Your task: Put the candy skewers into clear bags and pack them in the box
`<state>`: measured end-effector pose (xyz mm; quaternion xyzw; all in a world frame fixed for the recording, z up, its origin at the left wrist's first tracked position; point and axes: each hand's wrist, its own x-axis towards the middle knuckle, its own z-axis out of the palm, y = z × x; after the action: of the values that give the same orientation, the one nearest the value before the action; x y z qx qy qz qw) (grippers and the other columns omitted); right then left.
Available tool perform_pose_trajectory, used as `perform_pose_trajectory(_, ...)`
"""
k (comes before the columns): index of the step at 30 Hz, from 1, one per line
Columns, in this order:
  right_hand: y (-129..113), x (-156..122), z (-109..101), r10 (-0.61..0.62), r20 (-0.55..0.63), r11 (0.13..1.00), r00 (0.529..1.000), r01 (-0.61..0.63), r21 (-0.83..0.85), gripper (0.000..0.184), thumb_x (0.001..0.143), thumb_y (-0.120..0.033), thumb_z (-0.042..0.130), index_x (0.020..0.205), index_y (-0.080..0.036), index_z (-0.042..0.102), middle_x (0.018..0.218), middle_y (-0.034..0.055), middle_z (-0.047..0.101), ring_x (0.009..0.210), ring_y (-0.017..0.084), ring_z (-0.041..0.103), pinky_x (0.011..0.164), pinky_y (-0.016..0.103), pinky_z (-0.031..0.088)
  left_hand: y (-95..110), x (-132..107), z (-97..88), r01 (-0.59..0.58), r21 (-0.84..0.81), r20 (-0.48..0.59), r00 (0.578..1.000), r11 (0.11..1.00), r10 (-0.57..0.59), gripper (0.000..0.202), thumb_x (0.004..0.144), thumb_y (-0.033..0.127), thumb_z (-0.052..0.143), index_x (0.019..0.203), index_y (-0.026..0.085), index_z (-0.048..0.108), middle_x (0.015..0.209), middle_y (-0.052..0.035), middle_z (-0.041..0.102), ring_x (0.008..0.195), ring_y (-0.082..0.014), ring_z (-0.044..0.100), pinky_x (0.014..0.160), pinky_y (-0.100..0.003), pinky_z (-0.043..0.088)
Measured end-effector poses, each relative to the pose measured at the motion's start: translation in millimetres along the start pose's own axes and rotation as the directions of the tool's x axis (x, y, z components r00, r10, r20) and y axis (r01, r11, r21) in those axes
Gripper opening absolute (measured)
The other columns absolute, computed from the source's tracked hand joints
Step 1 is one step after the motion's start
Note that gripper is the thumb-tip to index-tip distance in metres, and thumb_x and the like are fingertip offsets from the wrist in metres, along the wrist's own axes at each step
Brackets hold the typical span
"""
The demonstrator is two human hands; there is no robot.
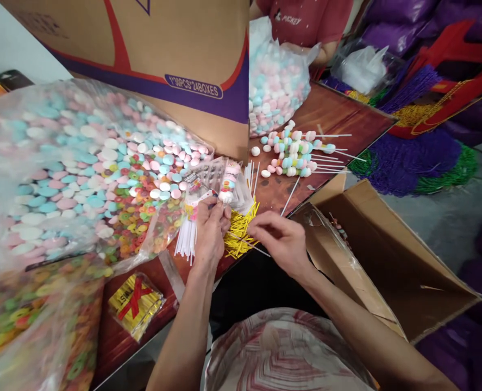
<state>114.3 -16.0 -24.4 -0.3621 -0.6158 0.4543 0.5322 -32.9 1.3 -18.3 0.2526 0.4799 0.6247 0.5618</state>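
Observation:
My left hand (213, 225) is closed on the bottom of a clear-wrapped marshmallow skewer (228, 182), which stands up from the fingers. A thin white stick (255, 247) slants from near the left hand to below my right hand. Fingers curled and tips pinched, my right hand (279, 236) is at the right edge of a pile of yellow twist ties (238, 231); anything between its fingertips is too small to make out. Printed clear wrappers (204, 176) lie behind the left hand, and a bundle of white sticks (186, 239) lies to its left.
Large bags of marshmallows (57, 179) and gummy rings (24, 320) cover the left side. A twist-tie packet (137, 305) lies in front. Behind stands a tall carton (175, 49). Marshmallow skewers (293, 152) lie at right, above an open cardboard box (387, 260). Another person (301, 24) is across the table.

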Motion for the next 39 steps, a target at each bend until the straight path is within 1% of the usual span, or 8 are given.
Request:
perform_pose_trajectory(3,-6,16,3,0.271,-0.207,0.921,0.940,-0.191,0.339,0.011,0.080,-0.025,0.075,0.083,-0.021,0.065,0.066,-0.0033,0.064,0.054,0.011,0.057,0.049,0.022,0.044,-4,-3,12.3,0.008,-0.035,0.031,0.999,0.999,-0.007,0.020,0.080,0.019,0.064,0.088,0.022,0.046,0.062,0.0054,0.054,0.045,-0.0033,0.031,0.045,-0.014,0.021)
perform_pose_trajectory(6,-4,24,8,0.364,-0.258,0.861,0.895,-0.218,0.460,0.016,0.073,-0.026,0.079,0.077,-0.019,0.065,0.066,-0.0030,0.065,0.056,0.010,0.057,0.048,0.020,0.042,-11,-7,25.7,0.000,-0.071,0.079,0.997,0.997,0.006,0.020,0.078,0.018,0.064,0.087,0.022,0.046,0.063,0.0056,0.054,0.045,-0.0035,0.032,0.045,-0.014,0.023)
perform_pose_trajectory(12,6,23,7,0.374,-0.324,0.910,0.869,-0.276,0.310,0.015,0.073,-0.030,0.078,0.074,-0.018,0.068,0.064,-0.0031,0.062,0.052,0.008,0.049,0.049,0.021,0.040,-19,-13,40.5,-0.032,-0.074,0.120,0.992,0.997,0.041,0.016,0.077,0.016,0.064,0.086,0.021,0.051,0.065,0.0052,0.052,0.050,-0.0045,0.036,0.048,-0.016,0.027)
perform_pose_trajectory(20,6,31,-2,0.434,-0.264,0.870,0.861,-0.325,0.370,0.022,0.071,-0.035,0.078,0.070,-0.016,0.066,0.055,-0.0045,0.055,0.046,0.007,0.041,0.044,0.022,0.032,-20,-12,43.9,0.049,-0.118,0.145,0.989,0.992,-0.031,0.029,0.076,0.034,0.077,0.085,0.021,0.053,0.061,0.0069,0.044,0.048,-0.0045,0.030,0.046,-0.018,0.025)
perform_pose_trajectory(25,3,31,-14,0.438,-0.147,0.870,0.887,-0.377,0.320,0.014,0.074,-0.029,0.074,0.076,-0.016,0.071,0.056,-0.0031,0.058,0.050,0.008,0.046,0.048,0.022,0.037,-23,-7,41.9,0.096,-0.188,0.181,0.982,0.977,-0.061,0.029,0.075,0.032,0.079,0.081,0.019,0.054,0.063,0.0064,0.043,0.051,-0.0043,0.030,0.047,-0.017,0.026)
perform_pose_trajectory(29,1,30,-21,0.421,-0.162,0.886,0.892,-0.367,0.282,0.013,0.074,-0.028,0.072,0.078,-0.016,0.071,0.060,-0.0016,0.062,0.054,0.010,0.052,0.053,0.023,0.043,-28,-7,43.4,-0.003,-0.054,0.163,0.987,0.999,0.012,0.024,0.080,0.035,0.074,0.087,0.020,0.057,0.065,0.0059,0.045,0.052,-0.0049,0.033,0.049,-0.018,0.030)
perform_pose_trajectory(33,7,34,-24,0.404,-0.204,0.898,0.892,-0.344,0.275,0.016,0.073,-0.031,0.074,0.073,-0.017,0.066,0.055,-0.0038,0.058,0.047,0.009,0.048,0.047,0.022,0.040,-32,-7,45.8,-0.106,0.077,0.148,0.984,0.991,0.094,0.024,0.081,0.037,0.073,0.088,0.019,0.059,0.068,0.0044,0.049,0.055,-0.0058,0.038,0.050,-0.018,0.033)
perform_pose_trajectory(39,15,26,-23,0.295,-0.154,0.955,0.943,-0.285,0.085,0.016,0.083,-0.033,0.065,0.078,-0.018,0.064,0.065,-0.0022,0.057,0.057,0.011,0.049,0.054,0.023,0.041,-31,-5,48.4,0.012,-0.004,0.139,0.990,1.000,-0.011,0.026,0.079,0.036,0.075,0.080,0.016,0.058,0.060,0.0054,0.045,0.046,-0.0023,0.029,0.043,-0.014,0.022)
